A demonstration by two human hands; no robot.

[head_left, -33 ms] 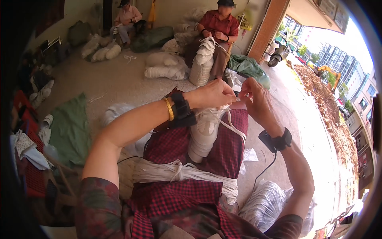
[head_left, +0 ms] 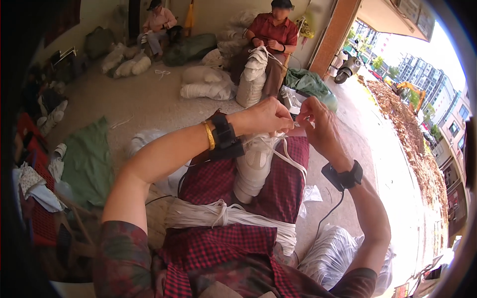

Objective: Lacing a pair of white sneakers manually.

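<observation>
A stack of nested white shoe uppers stands upright between my knees. White shoelace hangs in loops from its top and over my right knee. Just above the top upper, my left hand is closed in a pinch on the lace; its fingertips are partly hidden. Close to its right, my right hand also pinches, with thumb and forefinger together on what looks like the lace's thin end. A thick tied bundle of white laces lies across my lap on the red-and-black checked apron.
Ahead, a person in a red shirt works over another stack of uppers. Another person sits farther back. Clear plastic bags of white pieces lie on the floor. A green cloth and red crate are left.
My forearms and the stack have shifted very slightly left. Both hands keep the same pinched pose above the stack.
</observation>
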